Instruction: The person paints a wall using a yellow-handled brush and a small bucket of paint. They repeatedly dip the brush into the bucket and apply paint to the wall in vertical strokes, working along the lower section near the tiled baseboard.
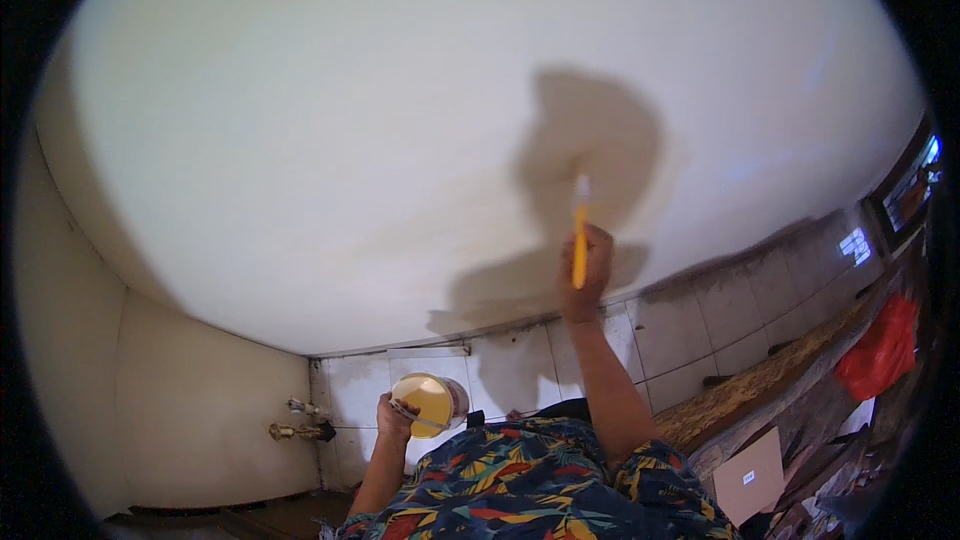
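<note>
My right hand (589,270) grips the yellow handle of a paintbrush (580,232), raised in front of a pale wall (337,127). The brush points up at the wall inside my shadow; whether its bristles touch the surface I cannot tell. Low at the left, my left hand (396,414) holds a white plastic bucket (456,405) at its rim and thin handle. The bucket is tilted towards me, and yellowish paint (424,409) shows inside it.
Brass fittings (289,431) stick out at the lower left. Tiled floor (671,322) runs along the wall's foot. To the right lie a long wooden piece (757,375), a red plastic bag (879,349) and a cardboard piece (750,476). A window (911,184) is at far right.
</note>
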A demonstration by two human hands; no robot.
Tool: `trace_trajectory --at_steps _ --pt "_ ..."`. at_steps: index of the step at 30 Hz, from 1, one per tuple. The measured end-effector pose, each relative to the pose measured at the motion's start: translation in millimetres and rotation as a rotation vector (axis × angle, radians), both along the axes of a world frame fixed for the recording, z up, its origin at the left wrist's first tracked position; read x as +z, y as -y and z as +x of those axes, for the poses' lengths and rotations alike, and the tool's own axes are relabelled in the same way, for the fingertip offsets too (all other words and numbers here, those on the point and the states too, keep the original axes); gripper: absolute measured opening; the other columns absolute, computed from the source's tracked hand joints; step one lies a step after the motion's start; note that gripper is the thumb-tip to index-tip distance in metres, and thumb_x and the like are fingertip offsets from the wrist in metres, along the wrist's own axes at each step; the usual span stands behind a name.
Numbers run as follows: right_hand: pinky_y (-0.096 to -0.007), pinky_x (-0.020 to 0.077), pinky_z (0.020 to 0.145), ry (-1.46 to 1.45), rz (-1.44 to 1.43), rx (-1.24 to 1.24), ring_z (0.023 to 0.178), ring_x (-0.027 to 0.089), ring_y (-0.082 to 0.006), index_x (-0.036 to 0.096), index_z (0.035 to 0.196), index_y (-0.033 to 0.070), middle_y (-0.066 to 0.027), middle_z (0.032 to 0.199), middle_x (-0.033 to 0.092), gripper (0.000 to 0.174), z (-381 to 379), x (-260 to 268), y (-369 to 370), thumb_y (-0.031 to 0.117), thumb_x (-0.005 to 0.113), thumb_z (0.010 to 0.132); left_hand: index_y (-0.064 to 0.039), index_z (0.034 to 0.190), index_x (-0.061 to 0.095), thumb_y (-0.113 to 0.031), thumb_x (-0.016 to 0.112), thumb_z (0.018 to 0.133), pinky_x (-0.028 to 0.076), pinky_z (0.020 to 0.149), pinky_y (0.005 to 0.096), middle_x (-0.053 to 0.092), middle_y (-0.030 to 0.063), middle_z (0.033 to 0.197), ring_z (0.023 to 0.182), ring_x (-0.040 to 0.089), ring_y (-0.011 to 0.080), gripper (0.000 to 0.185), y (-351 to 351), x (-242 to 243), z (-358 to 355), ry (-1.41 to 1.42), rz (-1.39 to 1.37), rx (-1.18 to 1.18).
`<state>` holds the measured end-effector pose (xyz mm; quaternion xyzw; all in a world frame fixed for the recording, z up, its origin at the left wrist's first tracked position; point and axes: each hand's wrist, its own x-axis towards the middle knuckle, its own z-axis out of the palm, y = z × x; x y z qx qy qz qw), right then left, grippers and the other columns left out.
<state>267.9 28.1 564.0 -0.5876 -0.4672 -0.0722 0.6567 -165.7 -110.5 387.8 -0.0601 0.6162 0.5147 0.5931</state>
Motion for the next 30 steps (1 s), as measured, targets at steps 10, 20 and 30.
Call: trace_trajectory --at_steps 10,20,30 --pt "-0.0419 0.0565 0.083 0.042 0.030 0.531 0.099 0.067 -0.0375 0.059 0.122 0.001 -0.0207 0.111 0.065 0.037 -105.6 27.6 1.9 -0.001 0.072 0.088 -0.009 0.079 0.049 -0.041 0.047 0.097 0.051 0.065 0.0458 0.049 0.0060 0.065 0.060 0.052 0.0272 0.037 0.3 7.4 2.4 0.026 0.019 0.021" --pt "-0.0385 0.0534 0.086 0.108 0.029 0.279 0.100 0.065 -0.0333 0.061 0.118 -0.001 -0.0183 0.110 0.065 0.027 -2.0 18.4 8.2 0.004 0.069 0.093 -0.012 0.078 0.049 -0.039 0.045 0.099 0.050 0.059 0.0427 0.048 0.0037 0.062 0.054 0.049 0.0246 0.034 -3.3 3.4 9.0 -0.002 0.009 0.007" --pt "-0.0360 0.0475 0.090 -0.082 -0.007 0.116 0.096 0.056 -0.0241 0.053 0.121 -0.001 -0.0134 0.108 0.054 0.027 27.8 -18.9 42.3 0.013 0.063 0.099 -0.011 0.082 0.051 -0.036 0.046 0.099 0.052 0.061 0.0433 0.050 0.0040 0.066 0.056 0.053 0.0249 0.031 8.2 -5.6 8.1 -0.023 0.070 0.072"
